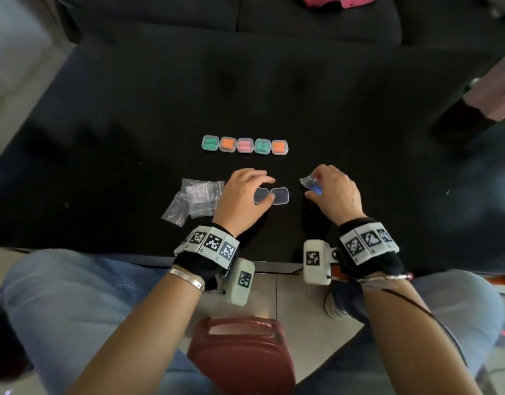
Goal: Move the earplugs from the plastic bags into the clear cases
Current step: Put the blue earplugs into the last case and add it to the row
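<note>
An open clear case (279, 195) lies on the black table (131, 124), its two halves side by side. My left hand (241, 199) pinches the case's left half between thumb and fingers. Just to the right, my right hand (335, 192) holds a small plastic bag (309, 182) with blue earplugs inside, lifted slightly off the table. Farther back stands a row of several closed clear cases (244, 144) holding green, orange and pink earplugs.
A heap of empty plastic bags (193, 199) lies left of my left hand. A red stool (242, 352) stands between my knees. A dark sofa (231, 12) sits behind the table, and another person's hand (499, 89) shows at the right edge.
</note>
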`<state>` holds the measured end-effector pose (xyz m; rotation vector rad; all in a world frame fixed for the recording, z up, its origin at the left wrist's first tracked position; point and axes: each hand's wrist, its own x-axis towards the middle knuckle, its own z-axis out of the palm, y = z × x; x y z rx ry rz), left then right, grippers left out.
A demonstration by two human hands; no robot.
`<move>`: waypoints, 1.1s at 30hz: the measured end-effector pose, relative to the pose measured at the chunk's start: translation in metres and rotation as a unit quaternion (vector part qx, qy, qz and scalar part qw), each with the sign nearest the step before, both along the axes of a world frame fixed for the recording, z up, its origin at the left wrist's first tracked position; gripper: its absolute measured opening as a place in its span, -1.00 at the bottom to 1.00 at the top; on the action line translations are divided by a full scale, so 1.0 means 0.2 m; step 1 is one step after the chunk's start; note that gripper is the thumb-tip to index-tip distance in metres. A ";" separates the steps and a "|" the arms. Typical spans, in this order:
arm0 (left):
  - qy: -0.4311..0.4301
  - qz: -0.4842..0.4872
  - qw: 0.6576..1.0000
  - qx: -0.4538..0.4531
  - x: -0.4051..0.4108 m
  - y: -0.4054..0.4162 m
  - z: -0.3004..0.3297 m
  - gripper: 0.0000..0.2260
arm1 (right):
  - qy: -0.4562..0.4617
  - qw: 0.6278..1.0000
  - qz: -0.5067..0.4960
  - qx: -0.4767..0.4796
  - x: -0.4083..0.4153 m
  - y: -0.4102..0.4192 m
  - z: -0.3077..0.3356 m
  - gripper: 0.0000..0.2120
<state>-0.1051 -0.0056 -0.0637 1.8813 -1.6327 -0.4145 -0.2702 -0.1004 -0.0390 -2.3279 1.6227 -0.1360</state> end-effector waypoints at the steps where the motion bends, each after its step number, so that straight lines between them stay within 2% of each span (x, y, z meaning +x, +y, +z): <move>1: 0.023 0.015 0.999 -0.017 -0.01 0.02 0.01 -0.72 | -0.005 1.000 -0.002 -0.002 -0.02 0.05 0.00 -0.74; 3: 0.084 0.037 0.995 -0.042 -0.04 0.06 0.03 -0.74 | -0.061 0.998 -0.021 -0.008 -0.05 0.14 0.00 -0.83; 5: 0.189 0.035 0.981 -0.032 -0.07 0.10 0.04 -0.75 | -0.181 0.982 -0.044 0.012 -0.07 0.23 0.03 -0.90; 8: 0.399 0.010 0.916 0.036 -0.11 0.16 0.10 -0.81 | -0.359 0.923 -0.021 0.136 -0.06 0.35 0.10 -0.81; 10: 0.463 0.016 0.885 0.050 -0.12 0.19 0.12 -0.84 | -0.414 0.888 0.005 0.201 -0.05 0.40 0.13 -0.72; 12: 0.460 0.024 0.886 0.045 -0.10 0.21 0.14 -0.85 | -0.417 0.885 0.010 0.206 -0.04 0.42 0.13 -0.67; 14: 0.438 0.024 0.897 0.056 -0.07 0.23 0.14 -0.86 | -0.393 0.903 0.015 0.173 -0.04 0.41 0.10 -0.68; 17: 0.416 0.033 0.905 0.082 -0.04 0.25 0.12 -0.89 | -0.334 0.939 0.038 0.064 -0.03 0.41 0.07 -0.75; 19: 0.412 0.042 0.907 0.079 -0.05 0.27 0.10 -0.91 | -0.311 0.948 0.065 0.008 -0.03 0.43 0.06 -0.86; 22: 0.416 0.049 0.906 0.066 -0.09 0.30 0.07 -0.92 | -0.319 0.943 0.090 0.043 -0.01 0.48 0.05 -0.94; 30: 0.389 0.052 0.919 0.021 -0.15 0.34 0.06 -0.91 | -0.352 0.929 0.033 0.111 -0.02 0.54 0.03 -0.85; 33: 0.426 0.044 0.903 0.034 -0.16 0.35 0.08 -0.92 | -0.388 0.908 0.016 0.156 -0.04 0.55 0.04 -0.88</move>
